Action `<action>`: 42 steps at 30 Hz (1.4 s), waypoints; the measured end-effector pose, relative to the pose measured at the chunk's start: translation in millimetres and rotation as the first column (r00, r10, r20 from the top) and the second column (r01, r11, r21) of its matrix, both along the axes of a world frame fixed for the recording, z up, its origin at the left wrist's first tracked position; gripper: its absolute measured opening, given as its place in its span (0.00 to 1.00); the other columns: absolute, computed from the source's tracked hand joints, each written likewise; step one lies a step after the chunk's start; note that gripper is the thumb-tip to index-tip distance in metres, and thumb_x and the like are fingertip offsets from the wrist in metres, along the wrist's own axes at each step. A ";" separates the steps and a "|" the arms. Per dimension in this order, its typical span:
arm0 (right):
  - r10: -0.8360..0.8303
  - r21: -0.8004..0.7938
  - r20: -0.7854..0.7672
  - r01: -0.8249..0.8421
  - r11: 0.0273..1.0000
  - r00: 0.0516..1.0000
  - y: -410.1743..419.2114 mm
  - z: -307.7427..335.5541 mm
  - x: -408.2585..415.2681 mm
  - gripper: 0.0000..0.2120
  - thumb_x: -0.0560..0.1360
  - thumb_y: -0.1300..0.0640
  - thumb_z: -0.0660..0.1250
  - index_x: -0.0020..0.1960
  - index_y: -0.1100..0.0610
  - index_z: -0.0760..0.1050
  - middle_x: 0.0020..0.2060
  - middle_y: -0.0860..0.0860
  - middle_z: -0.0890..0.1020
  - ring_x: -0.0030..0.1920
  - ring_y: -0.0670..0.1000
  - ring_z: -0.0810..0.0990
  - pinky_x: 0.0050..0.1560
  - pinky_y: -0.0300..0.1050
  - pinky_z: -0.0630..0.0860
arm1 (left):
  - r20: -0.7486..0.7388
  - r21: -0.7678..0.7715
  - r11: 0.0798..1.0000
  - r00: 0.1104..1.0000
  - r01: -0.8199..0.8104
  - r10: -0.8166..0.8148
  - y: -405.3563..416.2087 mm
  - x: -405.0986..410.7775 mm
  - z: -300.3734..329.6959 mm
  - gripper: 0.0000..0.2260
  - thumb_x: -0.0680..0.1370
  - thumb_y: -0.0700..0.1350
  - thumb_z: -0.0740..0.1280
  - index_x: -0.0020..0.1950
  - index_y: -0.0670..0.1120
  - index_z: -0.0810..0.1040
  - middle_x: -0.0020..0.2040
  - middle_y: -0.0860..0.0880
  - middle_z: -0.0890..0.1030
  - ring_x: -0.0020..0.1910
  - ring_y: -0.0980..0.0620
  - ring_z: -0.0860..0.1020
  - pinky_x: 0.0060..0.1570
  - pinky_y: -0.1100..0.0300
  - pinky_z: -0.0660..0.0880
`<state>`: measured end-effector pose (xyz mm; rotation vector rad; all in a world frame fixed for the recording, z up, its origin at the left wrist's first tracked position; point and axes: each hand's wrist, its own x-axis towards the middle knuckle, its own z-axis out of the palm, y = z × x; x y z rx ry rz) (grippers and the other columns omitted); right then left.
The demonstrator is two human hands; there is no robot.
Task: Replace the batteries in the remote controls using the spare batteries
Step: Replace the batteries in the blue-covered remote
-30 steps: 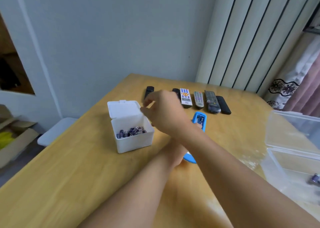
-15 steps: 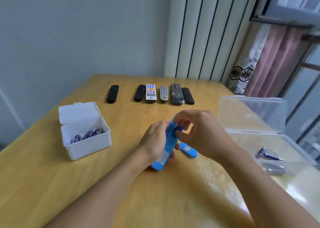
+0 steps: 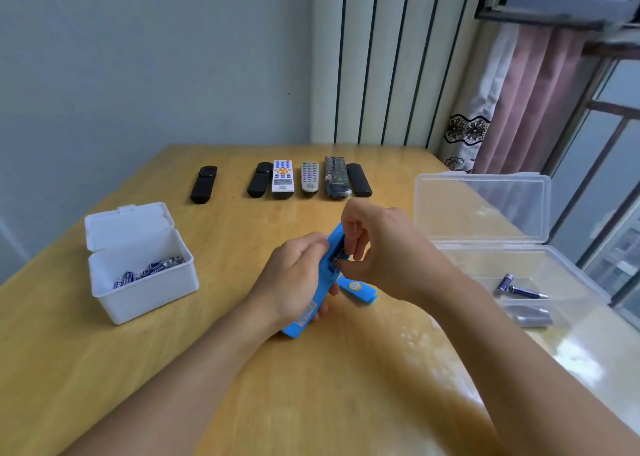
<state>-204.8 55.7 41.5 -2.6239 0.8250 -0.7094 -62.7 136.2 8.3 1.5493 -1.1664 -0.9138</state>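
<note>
Left hand (image 3: 294,282) wraps the lower body of the bright blue plastic remote control (image 3: 313,303), fingers closed round it, back face turned up. The remote is propped at a tilt, near end low by the yellow wooden table (image 3: 104,369), far end raised toward the right hand: judged a brace, so the open battery bay faces the working fingers.

Right hand (image 3: 377,251) is curled over the upper end of the remote. Fingertips (image 3: 349,247) pinch down on a dark-labelled cylindrical battery (image 3: 338,253) sitting at the bay (whether it is fully seated I cannot tell; the fingers cover most of it). Judged step: pressing a spare cell into place.

Just beyond and below the right fingers, the detached blue battery cover with a round sticker (image 3: 358,291) lies flat on the table, kept within reach for refitting.

To the right of the right wrist, a clear plastic lidded box (image 3: 485,209) stands open with a few loose batteries (image 3: 519,289) inside, well apart from the spares, probably the spent ones.

Left of the left hand, a white plastic flip-lid box (image 3: 114,296) stands open, with blue-labelled spare batteries (image 3: 149,270) in it (lid tipped back, so a hand can dip in).

Farthest from the fingers, a row of six remote controls (image 3: 283,180) lies face up along the far table edge, one black unit set apart at the left end. Likely the queue.
</note>
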 end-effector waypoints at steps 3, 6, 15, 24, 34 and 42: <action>-0.034 -0.026 -0.019 0.034 0.999 0.999 -1.2 -3.9 2.7 0.19 0.68 0.61 0.78 0.38 0.50 0.67 0.35 0.46 0.79 0.38 0.49 0.80 0.37 0.47 0.79 | 0.041 -0.004 1.000 0.999 -0.015 0.016 0.2 -0.2 -1.9 0.16 0.85 0.48 0.54 0.48 0.46 0.80 0.39 0.35 0.82 0.28 0.44 0.76 0.27 0.53 0.74; -0.030 -0.054 -0.040 0.028 0.998 0.999 -3.6 -6.2 4.8 0.18 0.67 0.60 0.78 0.35 0.51 0.67 0.33 0.46 0.79 0.36 0.51 0.79 0.37 0.48 0.78 | 0.075 -0.005 1.000 0.997 -0.028 0.028 -0.4 0.2 -2.1 0.16 0.85 0.49 0.54 0.46 0.46 0.79 0.39 0.36 0.82 0.28 0.44 0.77 0.28 0.53 0.75; -0.023 -0.120 0.026 0.026 0.992 0.999 -9.6 -10.4 6.3 0.12 0.69 0.63 0.73 0.35 0.54 0.71 0.30 0.48 0.79 0.34 0.51 0.79 0.35 0.48 0.77 | 0.010 0.053 0.999 1.000 -0.014 0.013 -2.9 4.8 -0.2 0.15 0.86 0.48 0.53 0.50 0.44 0.77 0.37 0.38 0.81 0.28 0.43 0.77 0.27 0.53 0.75; -0.010 -0.034 -0.070 0.007 0.999 0.998 -4.2 -1.2 4.3 0.03 0.70 0.59 0.76 0.42 0.56 0.84 0.35 0.47 0.85 0.38 0.49 0.83 0.46 0.47 0.80 | -0.003 0.065 0.998 1.000 0.018 -0.017 -1.8 4.1 -1.1 0.15 0.85 0.48 0.54 0.49 0.44 0.78 0.36 0.41 0.81 0.29 0.43 0.77 0.26 0.56 0.75; -0.021 -0.095 -0.151 0.007 0.995 0.988 2.2 -8.1 10.2 0.03 0.69 0.56 0.73 0.41 0.55 0.84 0.37 0.49 0.85 0.40 0.53 0.82 0.46 0.50 0.79 | 0.198 -0.023 0.999 0.979 -0.048 0.052 -3.4 1.6 -6.0 0.15 0.85 0.46 0.54 0.44 0.46 0.76 0.37 0.41 0.81 0.27 0.46 0.77 0.27 0.55 0.76; -0.088 0.000 -0.043 0.088 0.996 0.995 1.3 -18.7 23.6 0.03 0.72 0.60 0.70 0.40 0.58 0.80 0.37 0.51 0.84 0.40 0.53 0.82 0.45 0.54 0.80 | -0.082 0.055 0.995 0.993 -0.085 0.090 -7.5 12.3 -3.9 0.15 0.85 0.46 0.53 0.52 0.41 0.77 0.35 0.41 0.80 0.29 0.43 0.77 0.27 0.55 0.76</action>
